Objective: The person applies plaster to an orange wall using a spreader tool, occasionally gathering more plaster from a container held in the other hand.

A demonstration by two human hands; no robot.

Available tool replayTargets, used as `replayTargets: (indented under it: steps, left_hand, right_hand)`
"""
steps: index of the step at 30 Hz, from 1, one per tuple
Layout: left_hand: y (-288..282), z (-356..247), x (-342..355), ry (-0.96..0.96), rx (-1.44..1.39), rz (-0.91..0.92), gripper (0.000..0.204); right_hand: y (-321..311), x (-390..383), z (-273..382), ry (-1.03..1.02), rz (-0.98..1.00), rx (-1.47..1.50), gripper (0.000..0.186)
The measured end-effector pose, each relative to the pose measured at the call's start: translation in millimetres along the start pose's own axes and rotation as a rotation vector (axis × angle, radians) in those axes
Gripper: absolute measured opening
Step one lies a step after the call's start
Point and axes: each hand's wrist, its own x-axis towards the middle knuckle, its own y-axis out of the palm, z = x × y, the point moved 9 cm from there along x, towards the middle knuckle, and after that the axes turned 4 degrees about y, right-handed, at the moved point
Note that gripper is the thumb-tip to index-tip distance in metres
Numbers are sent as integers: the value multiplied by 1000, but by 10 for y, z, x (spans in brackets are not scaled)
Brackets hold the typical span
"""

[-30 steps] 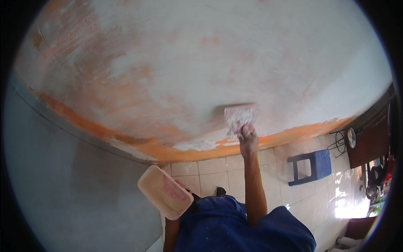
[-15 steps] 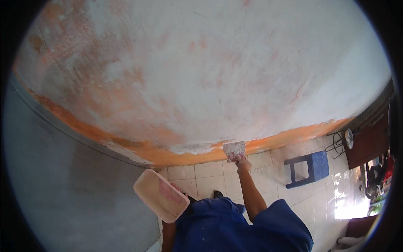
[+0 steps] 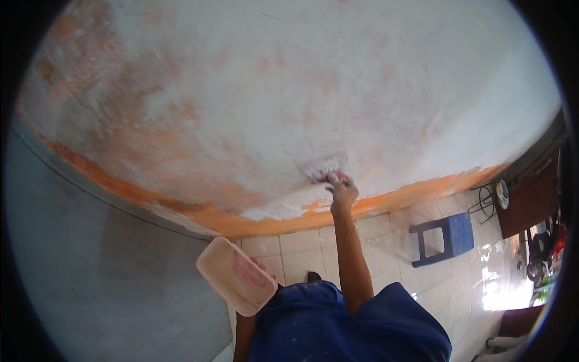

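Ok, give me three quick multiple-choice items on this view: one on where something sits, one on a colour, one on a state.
1. Where is the blue stool?
A. On the tiled floor, to the person's right
B. Hanging on the wall
C. Under the tray

2. What colour is the band along the wall's lower edge?
A. Green
B. Orange
C. Black

3. What is the right hand doing?
A. Hanging empty
B. Resting on the stool
C. Pressing a flat trowel against the wall

Answers: 1 A, the stool stands on the pale tiles right of the raised arm. 2 B, an orange strip shows below the white coat. 3 C, the blade lies on the wall, while the left hand holds a pale tray.
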Motion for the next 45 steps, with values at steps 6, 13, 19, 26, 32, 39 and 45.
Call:
replayTargets:
  steps: [6,13,19,26,32,39,45]
  left_hand:
    - [-184,-23,-82,-16,-36,-62,60]
    - [-266,-101,-63,-24,-36,-24,66]
    - [-72,-47,57,-51,-70,17,65]
    - [-265,-82,-55,-55,-78,-53,60]
    - [-135,-139,-59,-39,-27,-56,54]
    - [25,-132,40,-89,1,-35,51]
    - [55,-117,46,-56,-15,-91,52]
  right_hand:
    - [-1927,8,-1671,310,-224,-157,22]
    - [-355,-716,-381,202,319,-93,16]
    - [953,-666,561,-79,334,62,16]
    - [-576,-138,-882,191,-95,-23,20]
    - [-1485,-467,-1394,379,-64,-220,21]
    - [298,-614,5,78,359,76,21]
    - [766,-508,212,-7,161,105,17]
